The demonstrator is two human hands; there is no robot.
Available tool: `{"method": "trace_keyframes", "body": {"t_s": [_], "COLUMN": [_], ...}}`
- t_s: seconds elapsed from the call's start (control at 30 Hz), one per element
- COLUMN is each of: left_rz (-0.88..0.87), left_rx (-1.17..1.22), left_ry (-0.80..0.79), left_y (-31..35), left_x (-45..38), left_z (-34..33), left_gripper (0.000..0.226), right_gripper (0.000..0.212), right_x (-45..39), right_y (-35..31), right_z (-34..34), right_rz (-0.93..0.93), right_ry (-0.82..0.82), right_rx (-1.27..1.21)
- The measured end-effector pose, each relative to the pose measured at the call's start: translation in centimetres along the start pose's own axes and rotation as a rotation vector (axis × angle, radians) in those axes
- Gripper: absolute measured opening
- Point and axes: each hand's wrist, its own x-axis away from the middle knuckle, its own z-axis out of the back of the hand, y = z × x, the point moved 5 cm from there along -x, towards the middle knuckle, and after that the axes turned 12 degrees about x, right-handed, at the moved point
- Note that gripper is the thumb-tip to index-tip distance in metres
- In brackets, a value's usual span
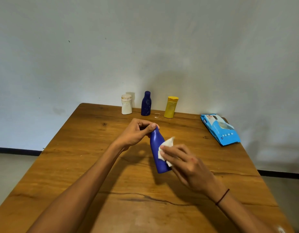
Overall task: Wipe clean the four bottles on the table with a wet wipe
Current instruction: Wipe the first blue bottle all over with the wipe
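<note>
A blue bottle (pixel 156 148) tilts above the middle of the wooden table (pixel 88 165), its cap end away from me. My left hand (pixel 137 132) grips that cap end with curled fingers. A white wet wipe (pixel 167 146) lies against the bottle's right side, and my right hand (pixel 182 163) holds it there between its fingers. At the table's far edge stand three more bottles: a white one (pixel 126 105), a dark blue one (pixel 146 104) and a yellow one (pixel 170 107).
A blue pack of wet wipes (pixel 220 130) lies near the table's far right corner. A plain wall rises just behind the far edge. Floor shows on both sides of the table.
</note>
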Motion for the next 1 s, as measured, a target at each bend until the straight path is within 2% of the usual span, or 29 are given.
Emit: {"method": "trace_keyframes", "body": {"t_s": [0.07,0.13,0.27,0.33,0.6,0.63,0.73,0.8,0.9,1.0], "left_rz": [0.007,-0.002,-0.011,-0.012,-0.01,-0.009,-0.011,-0.018,-0.04,-0.037], "left_rx": [0.004,0.049,0.084,0.085,0.089,0.113,0.147,0.146,0.166,0.192], "left_ry": [-0.022,-0.001,0.043,0.059,0.019,0.026,0.042,0.06,0.08,0.092], "left_y": [0.0,0.1,0.2,0.2,-0.1,0.0,0.2,0.3,0.1,-0.2], "left_x": [0.0,0.0,0.2,0.4,0.7,0.7,0.8,1.0,1.4,1.6], "left_z": [-0.7,-0.9,0.6,1.4,-0.1,-0.1,0.4,1.1,1.9,1.8], "left_gripper": [0.034,0.034,0.03,0.03,0.034,0.034,0.037,0.039,0.04,0.037], "right_gripper": [0.051,0.05,0.047,0.043,0.048,0.047,0.044,0.04,0.041,0.045], "right_x": [-1.3,-2.5,-1.8,-0.1,-0.9,-1.4,-1.3,0.0,1.7,2.0], "right_y": [0.8,0.9,-1.6,-2.4,-0.9,-1.2,-2.8,-3.4,-2.9,-1.8], "right_z": [0.0,0.2,0.3,0.0,-0.5,-0.4,-0.5,-0.7,-0.7,-0.4], "right_rz": [-0.105,-0.12,0.102,0.147,-0.135,-0.103,0.14,0.207,0.13,-0.028], "right_ry": [0.021,0.034,-0.031,-0.022,0.065,0.062,0.015,0.028,0.094,0.144], "right_rx": [-0.034,-0.04,0.031,0.034,-0.05,-0.031,0.096,0.101,0.032,-0.014]}}
